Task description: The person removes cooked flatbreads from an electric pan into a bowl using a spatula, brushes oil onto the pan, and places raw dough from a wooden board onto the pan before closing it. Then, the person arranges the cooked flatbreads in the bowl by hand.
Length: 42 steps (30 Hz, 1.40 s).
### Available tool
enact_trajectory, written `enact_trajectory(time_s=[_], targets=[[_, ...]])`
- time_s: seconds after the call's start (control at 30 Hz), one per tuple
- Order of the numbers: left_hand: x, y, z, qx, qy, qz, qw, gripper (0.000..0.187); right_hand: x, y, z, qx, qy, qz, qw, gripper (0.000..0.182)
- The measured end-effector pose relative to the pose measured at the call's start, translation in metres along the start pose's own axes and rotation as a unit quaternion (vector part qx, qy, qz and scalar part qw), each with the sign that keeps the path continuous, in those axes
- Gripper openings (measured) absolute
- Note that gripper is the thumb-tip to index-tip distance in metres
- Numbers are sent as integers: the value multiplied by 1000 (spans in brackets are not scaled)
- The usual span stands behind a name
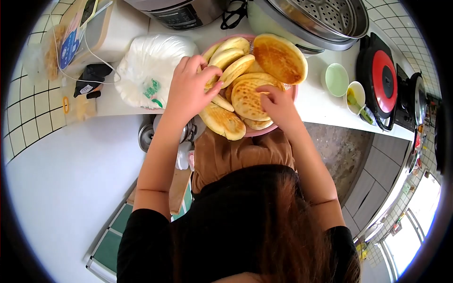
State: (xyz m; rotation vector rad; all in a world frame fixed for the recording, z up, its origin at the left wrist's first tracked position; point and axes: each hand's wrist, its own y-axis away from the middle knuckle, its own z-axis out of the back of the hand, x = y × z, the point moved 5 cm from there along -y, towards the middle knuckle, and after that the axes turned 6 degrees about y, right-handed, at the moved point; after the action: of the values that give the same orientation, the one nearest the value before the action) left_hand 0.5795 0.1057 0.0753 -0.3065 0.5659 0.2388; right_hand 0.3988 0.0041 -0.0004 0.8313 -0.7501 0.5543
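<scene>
A pink basket [294, 96] at the counter's front edge holds several round flatbreads, some flat and some standing on edge. My left hand [194, 85] is over the basket's left side, its fingers curved and apart beside the upright breads [237, 70]; whether it touches them is unclear. My right hand [278, 104] rests at the right edge of a brown-spotted flatbread [247, 99], fingers bent, with the contact partly hidden. A large browned flatbread [279, 59] leans at the back right of the basket.
Left of the basket lies a white plastic bag [153, 70]. A steamer pot [321, 19] and a cooker [179, 14] stand behind. To the right are a green bowl [335, 79], a cup with a spoon [355, 96] and a red-topped pan [384, 81].
</scene>
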Motion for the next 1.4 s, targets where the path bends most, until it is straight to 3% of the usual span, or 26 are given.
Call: enact_trajectory(time_s=[0.07,0.17,0.5,0.63,0.7,0.8,0.93,1.03,1.1,1.13,1.23,1.4], targets=[[-6,-7,-1,13,-20,-17,1000,18,-2,13,26,-51,118,-96,987,27],[-8,-12,-8,7,-61,-39,997,18,-32,15,36,-86,178,-144,970,28],[4,-9,10,-60,-52,-4,997,14,-52,5,24,-60,125,-168,976,35],[3,2,16,-61,-31,11,998,15,-39,2,17,-21,-85,-99,991,31],[-6,5,16,-29,10,12,999,16,2,7,14,26,-184,-51,981,28],[-20,0,7,32,46,-12,998,17,18,1,-8,85,-184,60,977,25],[-27,-6,-13,122,42,-55,990,17,27,8,-20,91,-173,79,977,28],[-27,-7,-18,146,49,-60,986,15,7,14,0,28,-126,28,991,25],[-28,-7,-19,150,49,-60,986,14,-3,20,23,-47,100,40,993,23],[-28,-6,-19,149,51,-60,986,14,-6,23,32,-84,211,45,973,23],[-28,-7,-19,144,55,-60,986,12,-24,31,27,-115,354,103,922,17],[-29,-9,-20,146,43,-61,986,11,-34,24,2,-146,453,101,874,27]])
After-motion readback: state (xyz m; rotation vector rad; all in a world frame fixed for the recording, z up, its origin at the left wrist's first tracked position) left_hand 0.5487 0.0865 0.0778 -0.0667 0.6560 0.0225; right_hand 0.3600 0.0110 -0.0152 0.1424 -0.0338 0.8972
